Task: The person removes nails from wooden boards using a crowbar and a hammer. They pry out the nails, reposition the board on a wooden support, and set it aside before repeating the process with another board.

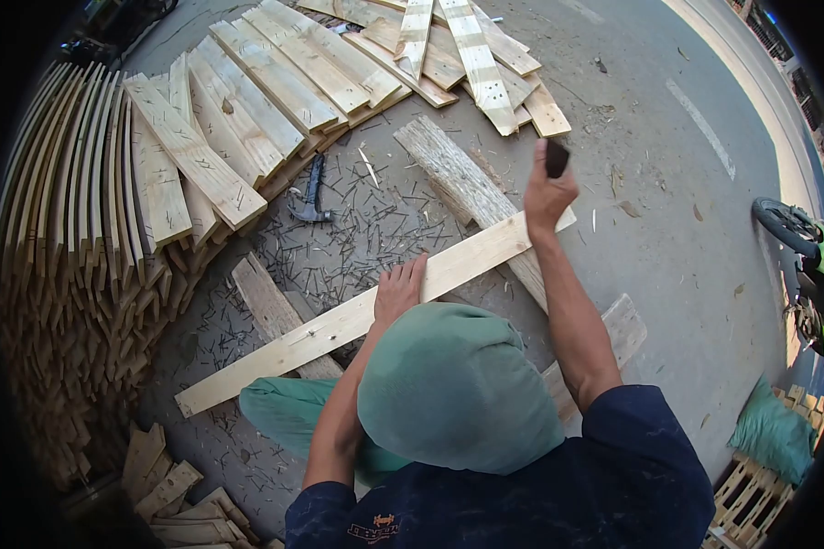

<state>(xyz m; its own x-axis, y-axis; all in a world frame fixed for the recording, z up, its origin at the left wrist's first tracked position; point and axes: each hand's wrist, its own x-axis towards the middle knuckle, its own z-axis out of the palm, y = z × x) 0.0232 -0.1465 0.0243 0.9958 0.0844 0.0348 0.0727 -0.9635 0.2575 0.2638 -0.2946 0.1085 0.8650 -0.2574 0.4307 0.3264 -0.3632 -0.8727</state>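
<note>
A long pale wooden plank (339, 320) lies slantwise across weathered boards on the ground. My left hand (400, 288) grips it near its middle, with the fingers over the far edge. My right hand (549, 194) is raised over the plank's right end, closed around a dark brown, blunt-ended object (557, 158). Only the end of that object shows, so its kind cannot be made out. A claw hammer (313, 190) with a blue handle lies on the ground beyond my left hand, and many loose nails (357, 242) are scattered around it.
Stacked planks (73, 183) rise at the left, and more planks with nails in them (256, 78) lie fanned out at the back. Weathered boards (467, 169) support the plank. Short wood offcuts (169, 485) lie at lower left. A green sack (774, 430) sits on a pallet (751, 494).
</note>
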